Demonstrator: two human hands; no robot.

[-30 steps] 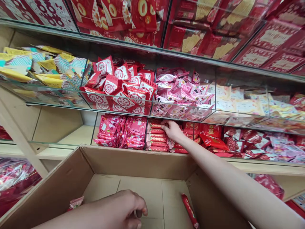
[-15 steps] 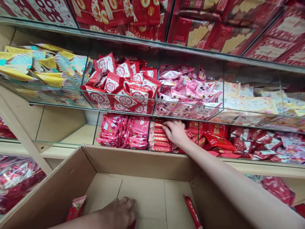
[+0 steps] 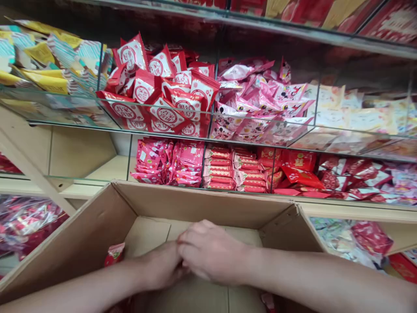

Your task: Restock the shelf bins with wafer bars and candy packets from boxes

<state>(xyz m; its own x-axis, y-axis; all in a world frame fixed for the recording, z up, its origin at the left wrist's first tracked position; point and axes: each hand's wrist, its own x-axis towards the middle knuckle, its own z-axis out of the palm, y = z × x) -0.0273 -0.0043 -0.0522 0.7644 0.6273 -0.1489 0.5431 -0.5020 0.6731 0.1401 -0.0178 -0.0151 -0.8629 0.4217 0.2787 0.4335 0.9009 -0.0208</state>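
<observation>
Inside the cardboard box [image 3: 202,204] my two hands meet over its floor. My right hand [image 3: 208,252] is closed, its curled fingers against my left hand; what it grips, if anything, is hidden. My left hand [image 3: 166,265] is closed too, its fingertips tucked out of sight behind the right. A red wrapped packet [image 3: 114,254] leans by the box's left wall, partly behind my left forearm. Below my right forearm shows the end of another red wrapped stick [image 3: 267,300]. Slim red wrapped sticks [image 3: 219,167] lie stacked in a shelf compartment beyond the box.
Pink packets [image 3: 153,161] fill the compartment left of the sticks, and red packets [image 3: 299,167] lie to their right. A glass-fronted shelf above holds red-and-white packets [image 3: 166,113], pink packets [image 3: 260,108] and yellow-striped ones [image 3: 52,61]. Bagged goods [image 3: 29,221] sit lower left.
My right hand has left the stacked sticks on the shelf and come down into the box against my left hand. My left hand has risen slightly. The view has tilted down.
</observation>
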